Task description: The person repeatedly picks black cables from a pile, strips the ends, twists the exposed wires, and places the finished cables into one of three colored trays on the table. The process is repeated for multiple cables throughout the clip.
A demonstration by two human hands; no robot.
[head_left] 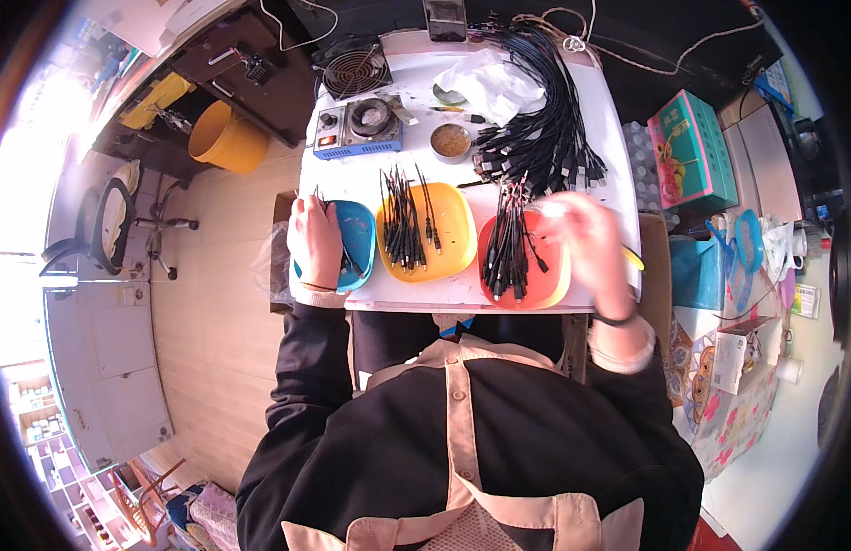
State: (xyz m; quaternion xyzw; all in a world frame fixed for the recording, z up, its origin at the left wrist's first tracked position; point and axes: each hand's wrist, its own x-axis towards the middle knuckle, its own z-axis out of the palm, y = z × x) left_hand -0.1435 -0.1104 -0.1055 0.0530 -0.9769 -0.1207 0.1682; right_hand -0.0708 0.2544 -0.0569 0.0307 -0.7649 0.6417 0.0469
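Note:
My left hand (317, 241) rests at the left side of a blue tray (363, 220), fingers curled together. Thin dark wire ends poke out above those fingertips, but what they grip is hidden. Short black cables (349, 260) lie in the blue tray. Smeared by motion, my right hand (586, 239) hovers over the right rim of an orange-red tray (551, 285); its fingers cannot be made out. Several black cables with plug ends (508, 253) lie in that tray. Between the two stands a yellow tray (457, 220) with more short black cables (404, 225).
Behind the trays lies a large bundle of long black cables (554, 119). A blue solder pot (359, 129), a small round tin (451, 140), white crumpled plastic (490, 83) and a fan (354, 71) share the white table (416, 170). Boxes (692, 151) stand right; a yellow bin (226, 136) left.

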